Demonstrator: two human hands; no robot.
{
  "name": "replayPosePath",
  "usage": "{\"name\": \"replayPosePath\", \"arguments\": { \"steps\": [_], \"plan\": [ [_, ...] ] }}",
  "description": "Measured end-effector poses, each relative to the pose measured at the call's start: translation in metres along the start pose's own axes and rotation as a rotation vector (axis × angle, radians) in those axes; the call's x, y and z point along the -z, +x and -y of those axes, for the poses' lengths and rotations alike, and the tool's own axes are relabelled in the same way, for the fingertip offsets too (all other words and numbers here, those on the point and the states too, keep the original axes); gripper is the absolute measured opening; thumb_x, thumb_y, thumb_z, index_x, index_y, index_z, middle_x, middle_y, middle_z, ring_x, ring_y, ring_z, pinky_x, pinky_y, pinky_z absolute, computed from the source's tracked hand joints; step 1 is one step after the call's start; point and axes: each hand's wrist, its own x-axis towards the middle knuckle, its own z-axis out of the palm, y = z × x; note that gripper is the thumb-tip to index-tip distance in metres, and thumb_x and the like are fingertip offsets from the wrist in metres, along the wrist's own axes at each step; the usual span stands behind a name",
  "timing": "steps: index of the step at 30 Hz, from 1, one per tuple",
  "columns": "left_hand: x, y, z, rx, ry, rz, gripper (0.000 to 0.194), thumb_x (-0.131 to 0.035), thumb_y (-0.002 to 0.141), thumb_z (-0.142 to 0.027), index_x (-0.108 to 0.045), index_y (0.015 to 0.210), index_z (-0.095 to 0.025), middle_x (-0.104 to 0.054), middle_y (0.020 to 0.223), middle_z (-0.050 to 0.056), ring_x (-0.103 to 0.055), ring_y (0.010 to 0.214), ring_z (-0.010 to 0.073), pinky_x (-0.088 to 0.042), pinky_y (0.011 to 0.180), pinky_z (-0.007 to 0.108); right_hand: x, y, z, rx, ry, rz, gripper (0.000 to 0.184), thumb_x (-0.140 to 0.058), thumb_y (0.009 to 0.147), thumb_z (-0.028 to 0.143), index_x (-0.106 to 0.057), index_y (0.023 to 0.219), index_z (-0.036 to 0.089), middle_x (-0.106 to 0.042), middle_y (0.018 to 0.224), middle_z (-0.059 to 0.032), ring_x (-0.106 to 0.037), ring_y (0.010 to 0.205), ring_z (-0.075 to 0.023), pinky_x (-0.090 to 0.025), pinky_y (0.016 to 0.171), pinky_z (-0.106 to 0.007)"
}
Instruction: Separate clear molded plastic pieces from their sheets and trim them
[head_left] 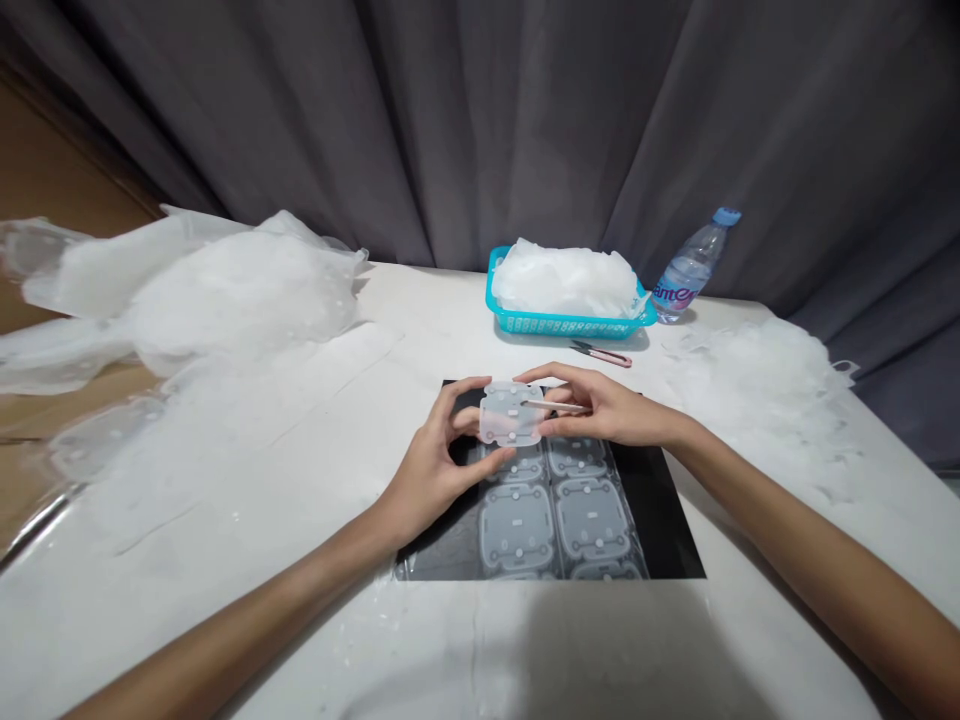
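Observation:
Between the fingers and thumb of my left hand (439, 455) is a translucent plastic plate (501, 422) with rounded corners, small slots and dots. My left hand is closed on its left and lower edges. Above the plate's right side, my right hand (607, 405) grips a thin, pale, stick-like tool (562, 406), its dark tip pointing left over the plate's face. The right fingertips reach the plate's right and upper edges. Under both hands lies a black sheet (671, 530), showing several similar rounded plates (517, 525) in rows; whether printed or real I cannot tell.
A blue basket (574, 325) at the back holds white translucent material (566, 280). Small red-handled thread snips (604, 355) lie before it, and a water bottle (686, 270) stands beside it. Piles of translucent pieces sit left (240, 290) and right (765, 390). A grey curtain (480, 120) hangs behind.

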Motion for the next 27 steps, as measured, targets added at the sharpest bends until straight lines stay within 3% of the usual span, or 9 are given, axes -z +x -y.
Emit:
{"name": "replayPosePath", "arguments": {
  "steps": [5,10,14,17,23,27],
  "plan": [
    [0.000,0.000,0.001,0.005,0.009,0.033,0.076,-0.086,0.088,-0.037,-0.039,0.147,-0.031,-0.078,0.108,0.001,-0.072,0.107,0.0250,-0.051,0.104,0.043,-0.001,0.000,-0.002,-0.005,0.035,-0.002,0.057,-0.080,0.091,0.031,-0.052,0.141,0.021,-0.076,0.099,-0.0019,-0.072,0.095,-0.0177,-0.052,0.084,-0.030],
    [-0.001,0.001,0.001,0.004,0.013,0.027,0.074,-0.086,0.087,-0.036,-0.039,0.144,-0.030,-0.077,0.112,0.003,-0.072,0.110,0.0264,-0.051,0.104,0.044,-0.004,0.003,-0.006,-0.003,0.035,0.008,0.056,-0.082,0.090,0.032,-0.055,0.137,0.020,-0.073,0.092,0.0013,-0.069,0.085,-0.0153,-0.049,0.077,-0.027],
    [0.000,0.001,0.001,-0.004,0.003,0.041,0.068,-0.083,0.090,-0.033,-0.040,0.143,-0.030,-0.077,0.115,0.003,-0.072,0.109,0.0244,-0.050,0.104,0.041,-0.005,0.005,-0.007,0.049,-0.028,-0.041,0.043,-0.070,0.099,0.047,-0.062,0.131,0.020,-0.063,0.079,0.0043,-0.055,0.067,-0.0113,-0.040,0.062,-0.025],
    [0.000,0.001,0.002,-0.012,0.011,0.055,0.068,-0.083,0.090,-0.032,-0.040,0.143,-0.030,-0.077,0.112,0.002,-0.071,0.109,0.0235,-0.049,0.102,0.039,-0.006,0.007,-0.008,0.081,-0.048,-0.093,0.044,-0.062,0.103,0.055,-0.066,0.126,0.019,-0.062,0.075,0.0038,-0.045,0.059,-0.0102,-0.035,0.057,-0.025],
    [0.000,0.002,0.003,-0.016,0.012,0.063,0.068,-0.084,0.090,-0.032,-0.040,0.142,-0.031,-0.075,0.111,0.001,-0.071,0.107,0.0230,-0.050,0.102,0.039,-0.007,0.011,-0.015,0.107,-0.018,-0.143,0.038,-0.071,0.098,0.049,-0.068,0.119,0.018,-0.073,0.095,-0.0031,-0.066,0.087,-0.0173,-0.049,0.083,-0.031],
    [0.000,0.001,0.002,-0.006,0.011,0.068,0.068,-0.083,0.091,-0.032,-0.040,0.143,-0.031,-0.074,0.106,0.000,-0.071,0.104,0.0232,-0.050,0.101,0.039,-0.009,0.013,-0.018,0.150,-0.004,-0.190,0.030,-0.075,0.095,0.044,-0.072,0.111,0.019,-0.072,0.116,-0.0057,-0.067,0.110,-0.0222,-0.049,0.100,-0.035]
  ]
}}
